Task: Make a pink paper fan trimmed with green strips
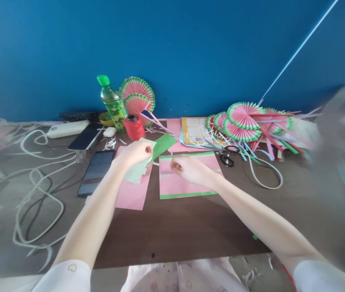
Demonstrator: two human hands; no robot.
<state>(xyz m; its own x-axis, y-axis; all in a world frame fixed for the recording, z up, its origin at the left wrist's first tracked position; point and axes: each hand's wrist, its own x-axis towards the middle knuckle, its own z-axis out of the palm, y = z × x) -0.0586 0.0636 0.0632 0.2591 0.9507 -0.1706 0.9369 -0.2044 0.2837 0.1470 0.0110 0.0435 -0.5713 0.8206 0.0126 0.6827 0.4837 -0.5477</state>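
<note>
My left hand (136, 152) is closed in a pinch on a green sheet of paper (163, 144), held just above a pink sheet (131, 194) on the brown table (178, 231). A paler green piece (134, 173) hangs under that hand. My right hand (190, 168) hovers over a pink sheet edged with green strips (175, 186); its fingers are curled in, and whether they hold anything is hidden.
A dark phone (95, 172) lies left of the pink sheet. Behind stand a green bottle (111, 101), a red spool (134, 126) and pink-green paper fans (137, 95). More fans (245, 117), black scissors (227, 156) and paper strips lie right. White cords (38, 202) sprawl left.
</note>
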